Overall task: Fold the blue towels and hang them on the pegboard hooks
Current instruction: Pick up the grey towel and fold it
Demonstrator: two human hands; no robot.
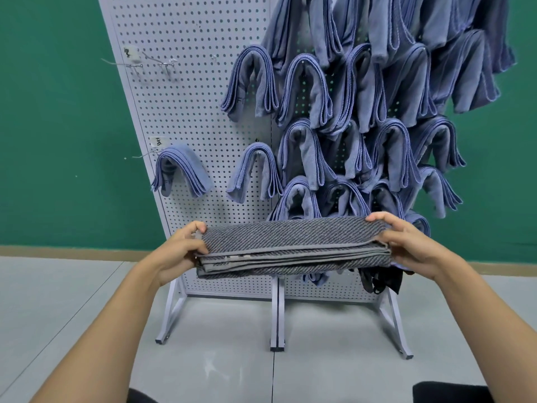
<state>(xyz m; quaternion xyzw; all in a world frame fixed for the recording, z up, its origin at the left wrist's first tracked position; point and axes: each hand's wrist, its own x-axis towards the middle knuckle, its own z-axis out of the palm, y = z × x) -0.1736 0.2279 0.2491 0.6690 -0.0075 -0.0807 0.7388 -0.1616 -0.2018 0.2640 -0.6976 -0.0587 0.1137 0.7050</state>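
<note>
Folded grey ribbed towel (293, 245) sits level in front of the white perforated pegboard (189, 112), long axis left to right; my left hand (180, 251) and right hand (406, 242) each grip one end, fingers curled round it, while the bare wire hooks (136, 64) lie up-left — nearer my left hand.

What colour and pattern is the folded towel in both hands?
The folded textured fabric towel is dark grey with diagonal ribbed stripes and plain grey hems; head view.

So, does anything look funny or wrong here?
Yes: the folded towel held between the left hand and right hand is grey and ribbed, while all the hung towels on the pegboard are blue. It doesn't match.
</note>
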